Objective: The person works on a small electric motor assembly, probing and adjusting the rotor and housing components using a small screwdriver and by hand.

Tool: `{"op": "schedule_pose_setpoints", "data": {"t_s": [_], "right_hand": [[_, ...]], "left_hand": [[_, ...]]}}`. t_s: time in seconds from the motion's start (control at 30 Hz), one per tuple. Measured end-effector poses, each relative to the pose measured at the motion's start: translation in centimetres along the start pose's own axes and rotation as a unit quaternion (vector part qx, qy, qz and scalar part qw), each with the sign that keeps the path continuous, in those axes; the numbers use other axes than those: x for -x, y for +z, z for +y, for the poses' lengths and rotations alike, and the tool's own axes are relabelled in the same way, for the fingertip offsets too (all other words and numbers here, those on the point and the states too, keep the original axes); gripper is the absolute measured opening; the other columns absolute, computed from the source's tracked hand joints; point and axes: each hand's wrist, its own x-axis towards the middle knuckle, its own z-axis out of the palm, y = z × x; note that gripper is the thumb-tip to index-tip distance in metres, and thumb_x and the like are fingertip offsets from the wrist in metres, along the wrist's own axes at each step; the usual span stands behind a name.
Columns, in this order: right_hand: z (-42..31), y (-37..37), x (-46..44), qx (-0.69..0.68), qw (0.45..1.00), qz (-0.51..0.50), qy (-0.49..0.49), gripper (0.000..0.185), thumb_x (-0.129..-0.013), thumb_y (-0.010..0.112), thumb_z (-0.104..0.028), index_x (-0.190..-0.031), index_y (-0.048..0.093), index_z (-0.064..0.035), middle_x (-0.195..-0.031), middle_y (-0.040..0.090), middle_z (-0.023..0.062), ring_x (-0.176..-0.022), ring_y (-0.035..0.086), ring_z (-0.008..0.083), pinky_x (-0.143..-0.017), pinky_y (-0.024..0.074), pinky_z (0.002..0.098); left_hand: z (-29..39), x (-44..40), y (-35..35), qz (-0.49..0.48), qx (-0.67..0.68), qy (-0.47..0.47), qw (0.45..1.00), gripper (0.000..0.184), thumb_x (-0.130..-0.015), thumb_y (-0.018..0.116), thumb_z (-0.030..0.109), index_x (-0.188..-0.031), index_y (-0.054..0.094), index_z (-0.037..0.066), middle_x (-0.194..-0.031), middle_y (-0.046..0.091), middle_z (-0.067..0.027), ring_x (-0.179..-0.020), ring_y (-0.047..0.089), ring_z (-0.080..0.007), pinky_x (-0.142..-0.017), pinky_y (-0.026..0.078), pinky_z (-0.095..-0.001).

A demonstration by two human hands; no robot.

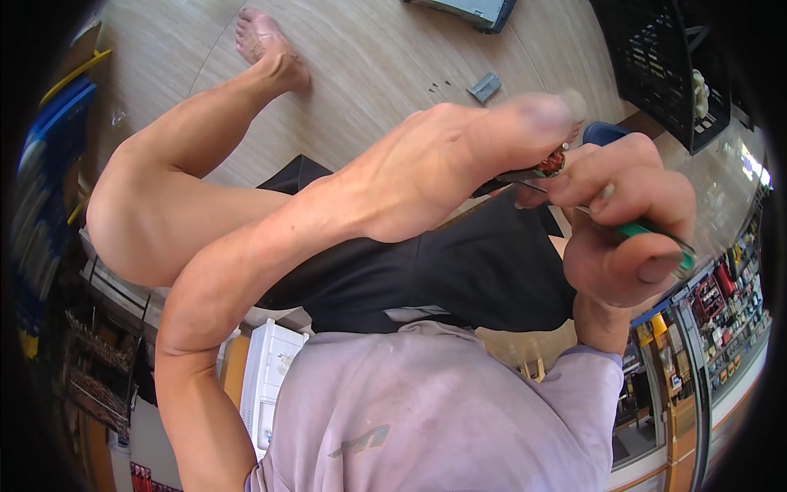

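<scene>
Right of centre, I see the small coppery part [552, 165] pinched in the left hand [410, 170], under its thumb; the fingers beneath are hidden from me. The right hand [627, 197] has its fingers clamped around a thin green-handled tool [635, 230]. If its shaft slips, I judge it could jab that thumb; a loosened pinch could drop the part. Upper right, the black crate [627, 49] bounds movement; the pale floor [369, 61], upper middle, offers more room.
</scene>
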Motion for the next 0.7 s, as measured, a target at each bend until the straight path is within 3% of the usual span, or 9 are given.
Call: {"op": "schedule_pose_setpoints", "data": {"t_s": [0.13,0.37,0.7], "right_hand": [[-0.6,0.6,-0.2,0.017,0.998,0.01,0.053,0.056,-0.098,0.046,-0.06,-0.097,0.048,-0.0041,-0.087,0.056,0.0154,-0.073,0.061,0.025,-0.067,0.0591,0.0368],[-0.1,0.4,-0.2,-0.025,0.999,0.013,0.041,0.054,-0.099,0.047,-0.057,-0.096,0.049,-0.0033,-0.086,0.056,0.0155,-0.074,0.062,0.0248,-0.067,0.0591,0.037],[-0.9,1.4,-0.4,0.009,0.997,0.065,0.044,0.049,-0.103,0.048,-0.05,-0.089,0.051,-0.0031,-0.076,0.052,0.0112,-0.065,0.049,0.0155,-0.056,0.0489,0.0275]], "left_hand": [[0.6,0.4,0.2,0.013,-0.015,-0.022,1.0,0.066,-0.099,0.039,0.059,-0.094,0.061,-0.003,-0.087,0.065,-0.0115,-0.083,0.055,-0.018,-0.081,0.045,-0.0336],[1.2,0.6,0.3,0.012,-0.016,0.003,1.0,0.067,-0.099,0.039,0.059,-0.097,0.062,-0.003,-0.088,0.066,-0.0115,-0.083,0.056,-0.0185,-0.081,0.045,-0.0346],[1.0,0.9,0.5,-0.003,-0.006,-0.022,1.0,0.074,-0.096,0.041,0.066,-0.095,0.067,-0.004,-0.09,0.068,-0.0114,-0.089,0.06,-0.0192,-0.087,0.046,-0.0328]]}}
